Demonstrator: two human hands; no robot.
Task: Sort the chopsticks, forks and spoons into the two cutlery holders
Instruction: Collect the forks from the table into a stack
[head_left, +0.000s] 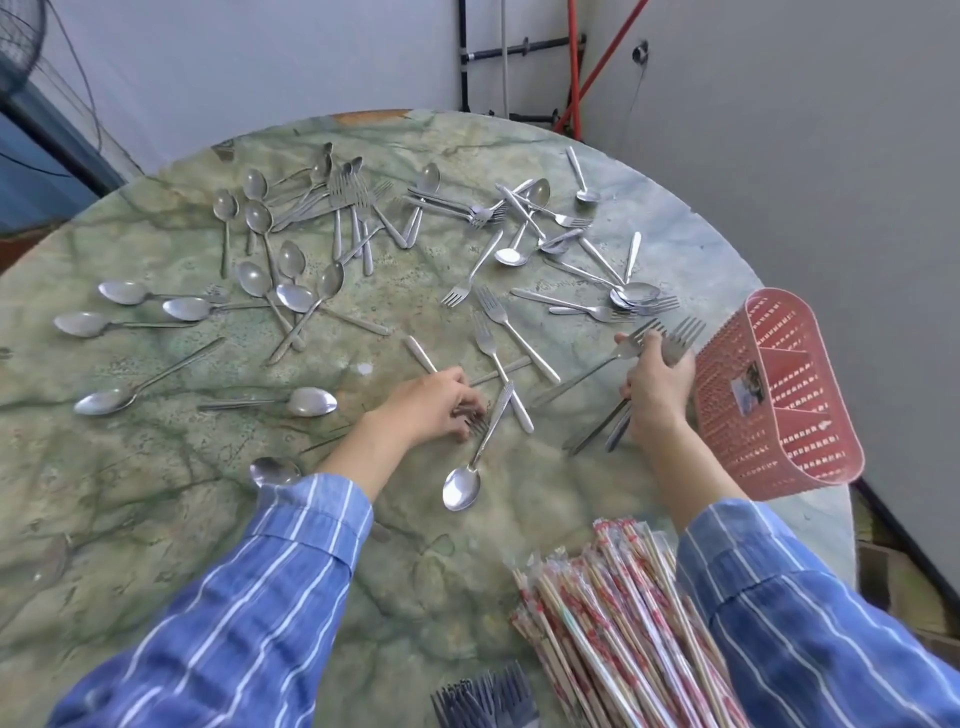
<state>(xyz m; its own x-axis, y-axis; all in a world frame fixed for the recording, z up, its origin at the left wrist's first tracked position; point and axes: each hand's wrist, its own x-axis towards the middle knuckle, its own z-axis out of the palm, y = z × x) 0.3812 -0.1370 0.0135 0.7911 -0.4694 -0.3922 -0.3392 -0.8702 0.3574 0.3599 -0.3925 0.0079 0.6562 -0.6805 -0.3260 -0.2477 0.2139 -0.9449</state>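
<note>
My right hand (657, 387) grips a bunch of steel forks (675, 338), tines up, beside the red cutlery holder (727, 410), which lies tilted at the table's right edge. My left hand (436, 405) rests on the table with its fingers curled round the tines of a fork (475, 423) lying there. A spoon (460, 486) lies just below that hand. Wrapped chopsticks (613, 623) are piled at the near right. Several loose spoons (291, 291) and forks (498, 317) are scattered over the table.
The round green marbled table (156, 493) sits against grey walls. More fork tines (488, 699) show at the bottom edge, their holder out of view. A fan stands at the far left; red and black pipes run up the back corner.
</note>
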